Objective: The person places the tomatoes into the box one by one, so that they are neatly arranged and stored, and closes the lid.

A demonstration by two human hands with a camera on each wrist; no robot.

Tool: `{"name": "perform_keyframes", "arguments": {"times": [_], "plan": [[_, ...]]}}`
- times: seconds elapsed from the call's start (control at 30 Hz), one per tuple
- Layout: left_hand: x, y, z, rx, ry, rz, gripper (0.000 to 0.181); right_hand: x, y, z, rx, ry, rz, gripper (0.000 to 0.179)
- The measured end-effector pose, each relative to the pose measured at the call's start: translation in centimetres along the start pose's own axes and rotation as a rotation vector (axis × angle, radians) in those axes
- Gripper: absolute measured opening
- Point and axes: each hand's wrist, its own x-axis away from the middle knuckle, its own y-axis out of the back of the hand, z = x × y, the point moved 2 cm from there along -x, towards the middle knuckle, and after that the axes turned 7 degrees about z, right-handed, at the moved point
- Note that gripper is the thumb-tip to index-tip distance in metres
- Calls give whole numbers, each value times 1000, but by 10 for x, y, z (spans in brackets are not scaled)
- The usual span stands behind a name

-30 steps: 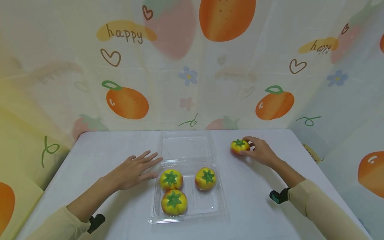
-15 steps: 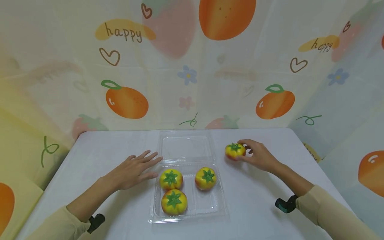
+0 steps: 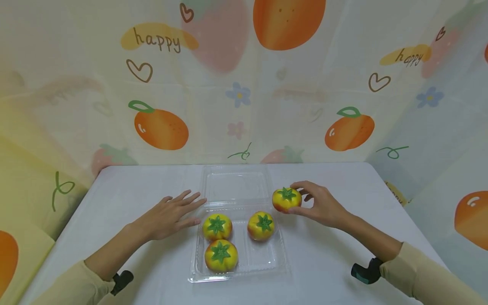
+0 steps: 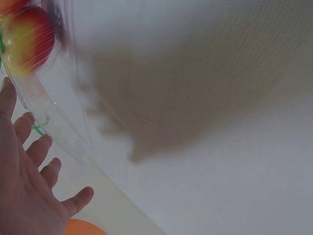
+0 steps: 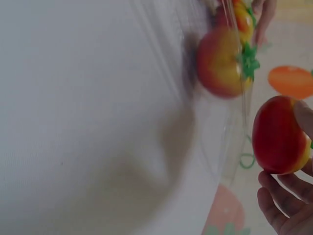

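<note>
Moved since the earlier frames: one fruit, brought leftward toward the container by the right hand; the left hand keeps its place.

Held fruit: raised above the surface, just beside the container's right edge. Thumb and fingers pinch it from the side, a hold that probably steadies the round body and leaves its crown uncovered.

Left hand: fingers straight and spread, grasping nothing, at the left rim, perhaps to steady the light tray; contact cannot be told.

Container: clear, thin, ribbed plastic; lid laid back behind.

Contents, crowns up: rear-left fruit and front-left fruit close together; right fruit across the divider. All squat, smooth, glossy, yellow blushed red, with green star-shaped crowns.
</note>
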Motion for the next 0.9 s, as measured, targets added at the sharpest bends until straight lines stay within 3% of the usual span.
{"name": "perform_keyframes", "arguments": {"times": [0.37, 0.9], "plan": [[0, -1, 2, 0, 4, 3, 64, 3, -13, 30, -72, 110, 94, 54], [0, 0, 2, 9, 1, 7, 65, 11, -33, 51, -51, 170, 261, 56]]}}
